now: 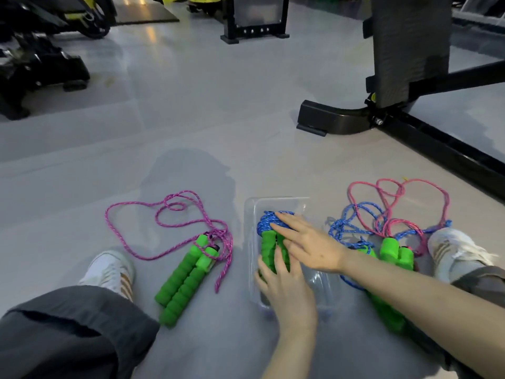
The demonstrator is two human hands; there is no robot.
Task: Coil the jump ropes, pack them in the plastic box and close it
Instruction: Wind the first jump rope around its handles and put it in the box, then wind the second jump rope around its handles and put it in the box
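A clear plastic box (pixel 252 214) sits on the floor between my feet. Inside it lies a coiled blue jump rope (pixel 266 222) with green foam handles. My left hand (pixel 287 291) lies over the near end of those handles, fingers fairly straight. My right hand (pixel 308 244) presses flat on the coil and handles from the right. A purple jump rope (pixel 169 214) with green handles lies loose to the left of the box. To the right, a blue rope (pixel 352 222) and a pink rope (pixel 396 198) lie tangled together with their green handles (pixel 396 253).
My white shoes (pixel 109 272) (pixel 453 250) flank the ropes, and my grey trouser leg (pixel 68 332) fills the lower left. A black machine base (pixel 336 119) stands behind on the right. Other gym equipment (pixel 35 64) lines the far left and back.
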